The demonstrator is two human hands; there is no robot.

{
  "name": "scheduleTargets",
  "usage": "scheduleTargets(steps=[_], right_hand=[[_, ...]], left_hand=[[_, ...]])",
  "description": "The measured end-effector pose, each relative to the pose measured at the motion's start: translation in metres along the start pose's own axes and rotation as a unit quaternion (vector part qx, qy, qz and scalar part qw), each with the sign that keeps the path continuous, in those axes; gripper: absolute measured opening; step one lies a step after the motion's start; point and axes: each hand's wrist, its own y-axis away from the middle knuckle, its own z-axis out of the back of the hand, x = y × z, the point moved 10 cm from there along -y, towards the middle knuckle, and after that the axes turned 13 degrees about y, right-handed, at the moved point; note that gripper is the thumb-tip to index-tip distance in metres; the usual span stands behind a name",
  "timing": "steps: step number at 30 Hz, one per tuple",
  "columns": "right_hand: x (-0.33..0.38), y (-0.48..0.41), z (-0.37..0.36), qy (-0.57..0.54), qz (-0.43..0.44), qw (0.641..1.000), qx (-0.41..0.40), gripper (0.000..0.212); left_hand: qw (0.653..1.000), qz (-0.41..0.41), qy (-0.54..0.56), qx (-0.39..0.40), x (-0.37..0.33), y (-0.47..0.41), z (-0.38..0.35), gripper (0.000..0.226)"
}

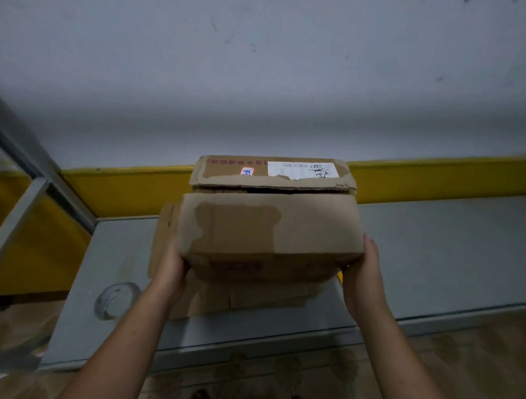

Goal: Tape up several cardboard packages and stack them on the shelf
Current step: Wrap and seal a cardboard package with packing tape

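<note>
Cardboard box (269, 229) is held over the grey shelf (434, 252), above flattened cardboard (251, 301) lying on that shelf. Its long axis runs left to right, parallel to the shelf's front edge, with its flaps facing up. The right hand (364, 273) presses straight fingers against its right end. The left hand (171, 264) is on the left end with its fingers hidden, so I cannot tell its grip. A tape roll (115, 301) lies on the shelf's left front.

We face a grey wall (261, 63) flecked with small dark marks, with a yellow band (437, 179) along its foot. Below us lies a brown patterned floor (474, 359), and two dark shoe tips (200, 398) show at the bottom edge.
</note>
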Motion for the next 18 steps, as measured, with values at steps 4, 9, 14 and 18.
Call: scheduleTargets(steps=[4,9,14,18], right_hand=[[0.009,0.017,0.055,-0.015,-0.008,0.997,-0.073,0.047],[0.024,0.053,0.130,-0.028,0.021,0.980,-0.198,0.043],[0.026,0.098,0.199,-0.025,0.019,0.956,-0.290,0.047],[0.027,0.128,0.256,-0.042,0.017,0.937,-0.346,0.042]], left_hand=[[0.997,-0.012,-0.037,0.071,0.005,-0.001,-0.056,0.034],[0.984,0.060,-0.036,0.163,0.039,-0.003,-0.138,0.030],[0.963,0.097,-0.090,0.236,0.076,0.018,-0.217,0.040],[0.947,0.116,-0.109,0.279,0.101,0.047,-0.286,0.037]])
